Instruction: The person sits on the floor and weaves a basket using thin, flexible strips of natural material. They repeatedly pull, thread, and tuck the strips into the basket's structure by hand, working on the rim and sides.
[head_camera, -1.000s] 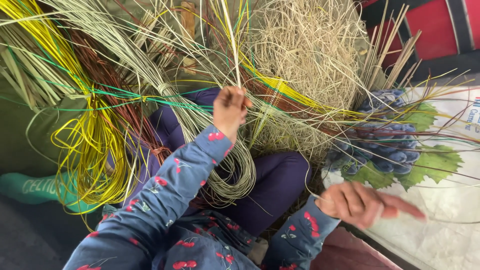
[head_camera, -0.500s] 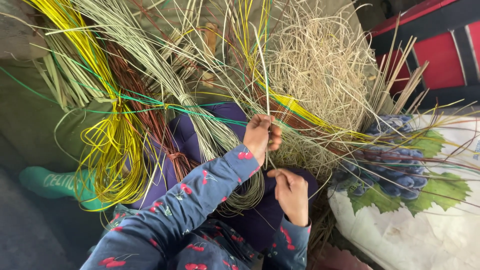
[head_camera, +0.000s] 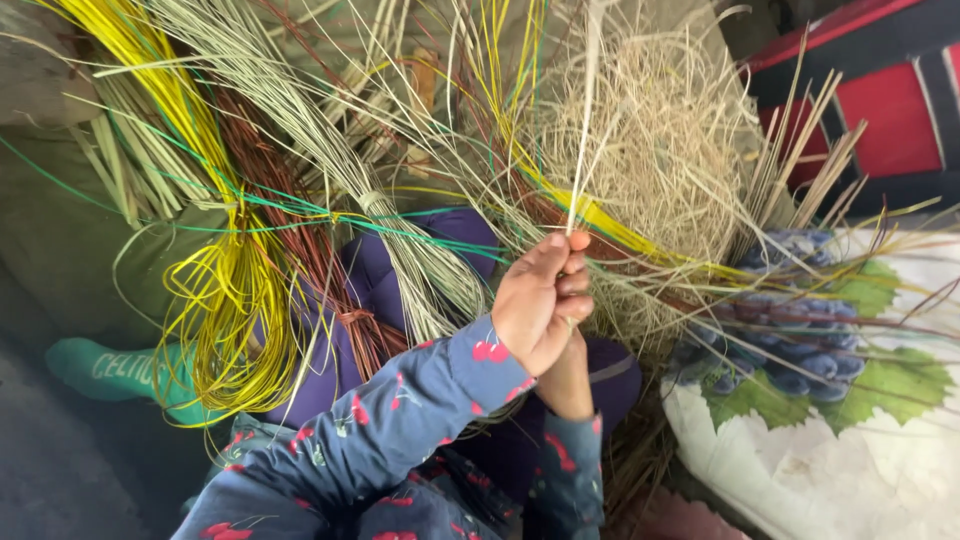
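Observation:
My left hand is raised in the middle of the view, thumb and fingers pinched on a pale straw strand that runs straight up from it. Just beneath it is my right hand; only the wrist and the back of the hand show, and the fingers are hidden behind the left hand. Both sleeves are blue with red cherries. A heap of dry tan straw lies right behind the hands.
A looped yellow strand bundle, a reddish-brown bundle and a tied pale green bundle lie over purple trousers. A green sock shows at the left. A white sack printed with grapes and a red-and-black object stand at the right.
My right hand came in from the lower right and went under the left hand. The left hand rose, turned and closed on a straw strand.

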